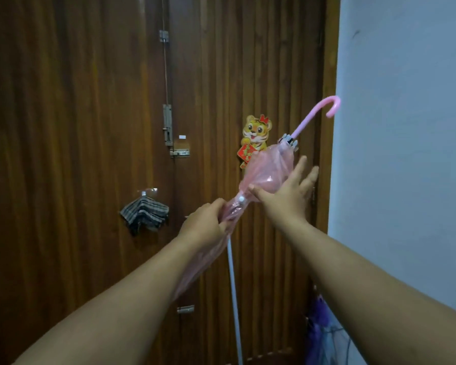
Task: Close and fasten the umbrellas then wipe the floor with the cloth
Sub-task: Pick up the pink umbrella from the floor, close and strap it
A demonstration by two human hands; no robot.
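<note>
Left hand (204, 223) pinching the umbrella (267, 171) near its strap, right hand (287, 192) spread flat on it — light, slippery plastic, so clamp the gathered folds.

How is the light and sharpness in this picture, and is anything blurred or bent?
Head view: dim, even indoor light, no glare; the wooden door looks dark, the wall pale. The pink umbrella and both hands are slightly soft. The wide lens stretches the forearms at the bottom edge.
</note>
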